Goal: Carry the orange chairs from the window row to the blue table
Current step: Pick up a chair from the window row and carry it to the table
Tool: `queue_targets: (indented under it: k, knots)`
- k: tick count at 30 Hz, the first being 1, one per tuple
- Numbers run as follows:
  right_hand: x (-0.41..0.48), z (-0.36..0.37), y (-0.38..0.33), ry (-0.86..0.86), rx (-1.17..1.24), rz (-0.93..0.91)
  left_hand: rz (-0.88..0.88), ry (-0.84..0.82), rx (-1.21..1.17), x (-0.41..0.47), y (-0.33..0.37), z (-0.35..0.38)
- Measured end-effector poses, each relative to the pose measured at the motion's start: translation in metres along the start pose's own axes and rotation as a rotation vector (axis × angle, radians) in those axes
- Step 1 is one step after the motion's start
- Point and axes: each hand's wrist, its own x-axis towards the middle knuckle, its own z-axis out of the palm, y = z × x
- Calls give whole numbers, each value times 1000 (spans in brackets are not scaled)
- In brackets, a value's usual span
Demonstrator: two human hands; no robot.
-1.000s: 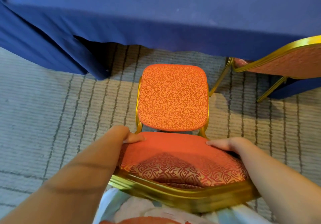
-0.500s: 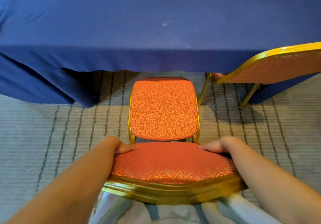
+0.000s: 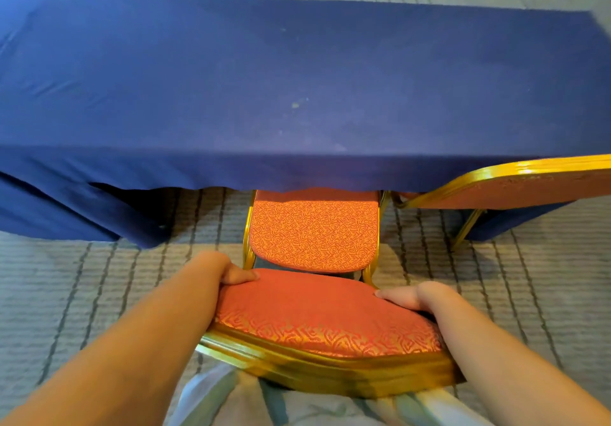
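Okay, status: orange chair faces the blue-clothed surface, with the front edge of its seat tucked under the near hem and its backrest toward me. I can't tell whether the legs are down on the carpet; they're hidden under the seat. Left hand wraps the backrest's left upper corner, right hand the right one. Each thumb lies on the padded front, and the other fingers curl round behind, out of view. Handling call: gold metal frame, so stiff and probably moderately heavy. The padding is soft and the woven fabric should grip fine, but the load belongs on the frame under the pad, not the cushion. A two-hand hold at the backrest corners looks right for steering, though I'd expect the legs to swing if it's lifted from up there. Clearances: the surface's near edge overhangs the seat front, so any further push should go flat, no lifting. Second chair on the right has its gold frame just beside my chair's right front corner, the tightest spot; I can't tell if they touch. Cloth skirt hangs to the floor on the left, apart from the seat. Open carpet lies on both sides near me.
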Motion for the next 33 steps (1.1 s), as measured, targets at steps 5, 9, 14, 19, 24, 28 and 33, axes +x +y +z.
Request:
queue_targets:
  k: [5,9,14,19,24,28,33]
  knots:
    - [10,-83,-22,-4,-23,0,16,-2,-68,27,34,-59]
    - [16,-142,-39,31,-31,-4,90,34,-38,115,43,-90]
    - [25,-194,-56,67,-74,-14,16,21,-65,59,89,-134]
    - [44,-224,-68,96,-77,-29,64,87,-151,78,105,-157]
    - [45,-238,-83,86,-78,-75,160,92,-47,95,107,-174]
    - [41,-233,-81,134,-81,-87,116,92,-36,78,110,-171]
    - [22,-224,-86,318,-162,-173,66,139,-77,56,114,-167]
